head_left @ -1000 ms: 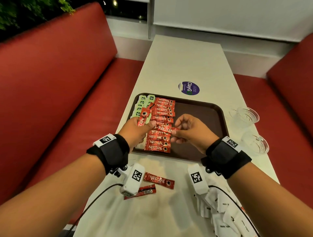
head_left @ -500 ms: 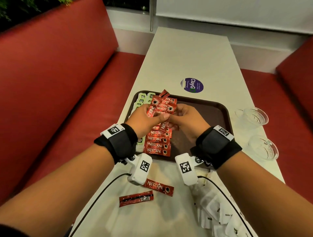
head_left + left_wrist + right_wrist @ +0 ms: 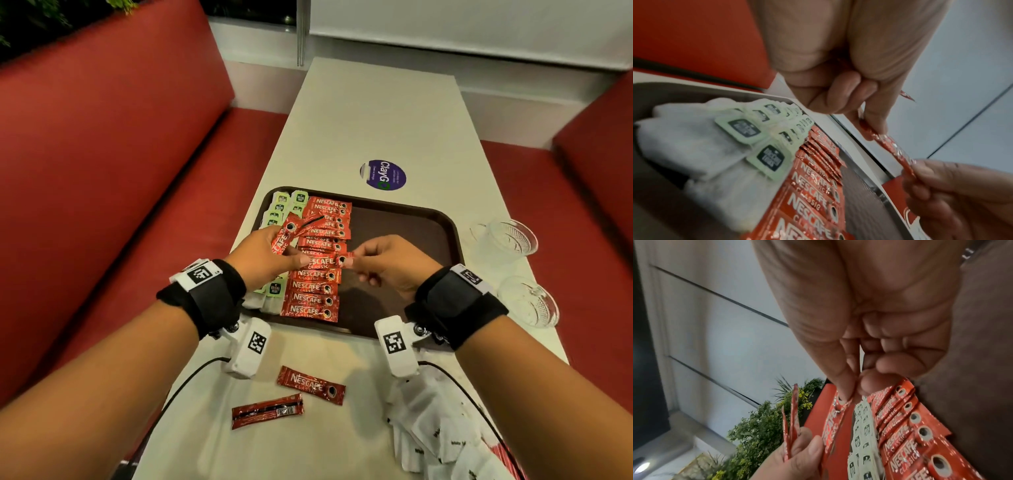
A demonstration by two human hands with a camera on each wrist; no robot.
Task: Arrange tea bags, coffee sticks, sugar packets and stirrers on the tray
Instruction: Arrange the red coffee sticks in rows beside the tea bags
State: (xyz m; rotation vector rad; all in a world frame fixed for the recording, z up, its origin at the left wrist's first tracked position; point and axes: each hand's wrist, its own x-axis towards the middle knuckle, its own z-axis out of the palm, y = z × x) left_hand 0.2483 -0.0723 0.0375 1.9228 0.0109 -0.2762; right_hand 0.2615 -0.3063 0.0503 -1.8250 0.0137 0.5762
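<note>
Broadly, a long pale table (image 3: 376,113) runs between red bench seats (image 3: 113,144), and a dark brown tray (image 3: 407,233) lies on it, near the person. Along the tray's left edge sit green-tagged tea bags (image 3: 280,205), and just beside them a column of red coffee sticks (image 3: 317,274) overlaps down the tray. White sugar packets (image 3: 442,435) lie heaped on the table at the near right. Two clear glass cups (image 3: 510,236) stand off the tray's right side. A purple round sticker (image 3: 383,174) lies beyond the tray. Above the column, the left hand (image 3: 263,257) grips a few sticks fanned upward, fingers curled round them. The right hand (image 3: 394,263) pinches one end of a single coffee stick (image 3: 342,259) whose other end reaches the left thumb. Two loose coffee sticks (image 3: 310,384) rest on the table near the wrists.
</note>
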